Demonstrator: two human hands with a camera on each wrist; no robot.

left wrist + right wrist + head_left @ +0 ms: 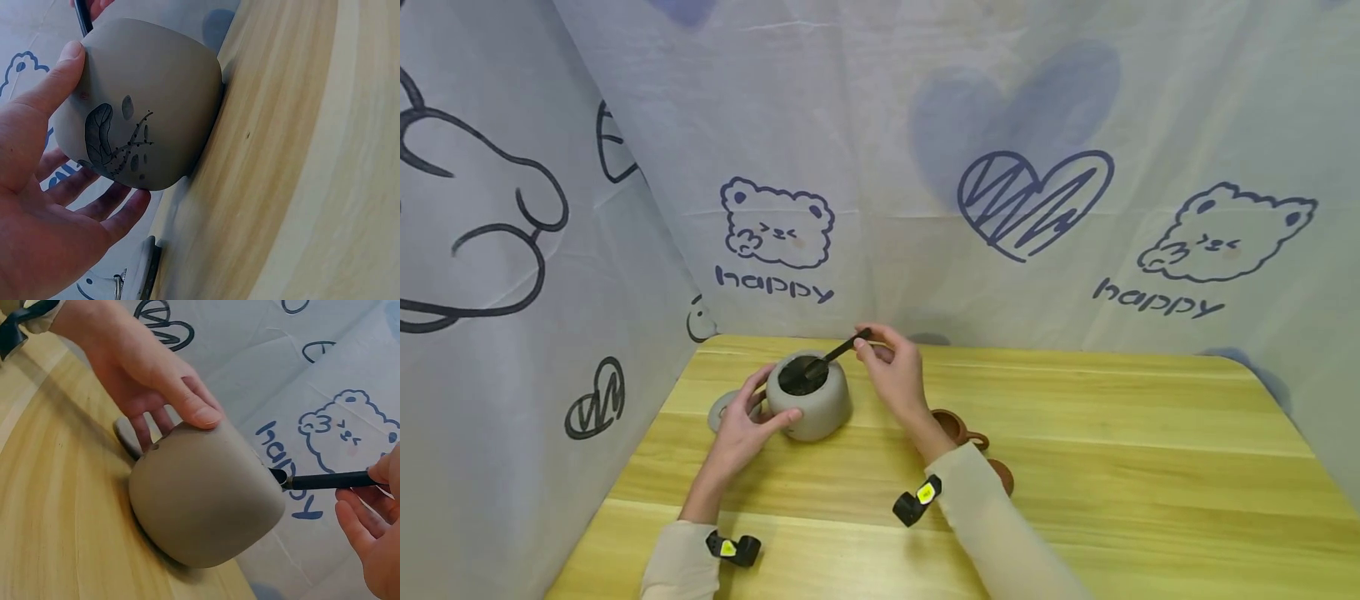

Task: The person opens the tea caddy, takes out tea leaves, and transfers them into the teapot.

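Observation:
A grey rounded jar [823, 414] stands uncovered on the table, its dark contents visible from above. My left hand [739, 435] holds its left side, thumb near the rim and fingers along the wall; the left wrist view shows a dark leaf pattern on the jar [169, 81]. Between thumb and fingers, my right hand [897, 373] pinches the end of a black-handled spoon [844, 347]. The spoon's head dips into the jar mouth, and its bowl is only partly visible. In the right wrist view the spoon [328, 480] slants out of the mouth.
Behind my left hand lies a grey round lid [718, 410]. Beside my right forearm are a brown clay cup with a handle [950, 425] and a round brown piece [1002, 477], both partly covered by the arm. A printed cloth [895, 250] hangs behind the wooden table [1150, 483].

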